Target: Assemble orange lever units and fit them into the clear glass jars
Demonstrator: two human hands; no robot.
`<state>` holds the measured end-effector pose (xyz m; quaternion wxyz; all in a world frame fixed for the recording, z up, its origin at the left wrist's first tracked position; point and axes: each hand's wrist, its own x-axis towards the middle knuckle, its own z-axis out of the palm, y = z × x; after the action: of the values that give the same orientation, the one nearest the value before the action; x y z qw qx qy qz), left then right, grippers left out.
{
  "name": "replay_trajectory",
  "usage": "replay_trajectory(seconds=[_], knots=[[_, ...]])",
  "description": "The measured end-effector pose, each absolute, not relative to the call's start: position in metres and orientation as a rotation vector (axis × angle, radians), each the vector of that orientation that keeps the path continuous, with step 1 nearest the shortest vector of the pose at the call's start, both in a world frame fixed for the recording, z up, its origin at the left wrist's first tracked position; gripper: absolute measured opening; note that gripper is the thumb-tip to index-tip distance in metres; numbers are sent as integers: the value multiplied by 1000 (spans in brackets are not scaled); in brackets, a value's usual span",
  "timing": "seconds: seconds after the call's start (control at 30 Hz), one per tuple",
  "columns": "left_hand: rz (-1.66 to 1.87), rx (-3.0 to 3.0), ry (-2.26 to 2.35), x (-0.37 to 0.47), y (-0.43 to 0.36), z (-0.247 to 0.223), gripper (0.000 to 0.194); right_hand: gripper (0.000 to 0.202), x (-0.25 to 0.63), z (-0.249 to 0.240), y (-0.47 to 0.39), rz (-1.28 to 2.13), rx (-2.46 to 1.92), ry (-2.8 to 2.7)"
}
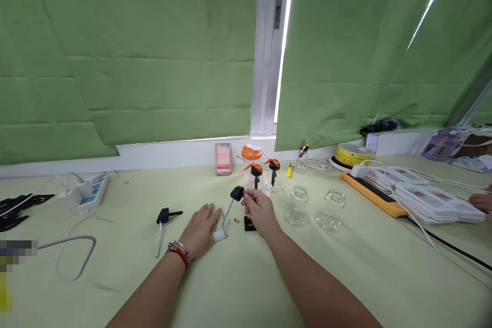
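Observation:
My right hand [260,211] is closed in a pinch on a black plastic head with a metal tube [237,193], whose tube slants down to the left. My left hand [200,229] lies flat on the table, fingers stretched out. Beside its fingertips are thin metal rods and a small white piece [219,236]. A few tiny parts [236,220] lie between the hands. Partly under my right hand sits a small black block [249,224]. Another black head with a metal tube [163,216] rests to the left of my left hand.
Behind my right hand stand orange-and-black tops [256,169] in glass jars. Two bare glass jars [298,207] are to its right. Farther right are an orange power strip [372,192] and stacked white cards [426,202]. A white power strip [92,192] and cables lie left.

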<state>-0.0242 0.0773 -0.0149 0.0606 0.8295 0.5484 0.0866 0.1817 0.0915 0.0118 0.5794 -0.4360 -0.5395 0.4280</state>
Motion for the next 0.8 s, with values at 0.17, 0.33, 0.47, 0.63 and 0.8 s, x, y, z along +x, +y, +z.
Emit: replay_trajectory(seconds=[0.17,0.33,0.47,0.63,0.8], knots=[[147,2507,1722,-24,72,-9,63,25,182,11,92,1002,-1020,-1268],[39,2521,1690,-33,69,0,72,24,183,11,92,999,-1030,-1275],[139,2555,1672,-35,69,0,68,25,180,10,89,1016,-1029,-1283],[663,2574,1510,-16,58,5,62,26,169,13,80,1118,-934,-1247],[885,2276,1631,-4,46,28,47,29,159,22,63,1223,-792,-1399]])
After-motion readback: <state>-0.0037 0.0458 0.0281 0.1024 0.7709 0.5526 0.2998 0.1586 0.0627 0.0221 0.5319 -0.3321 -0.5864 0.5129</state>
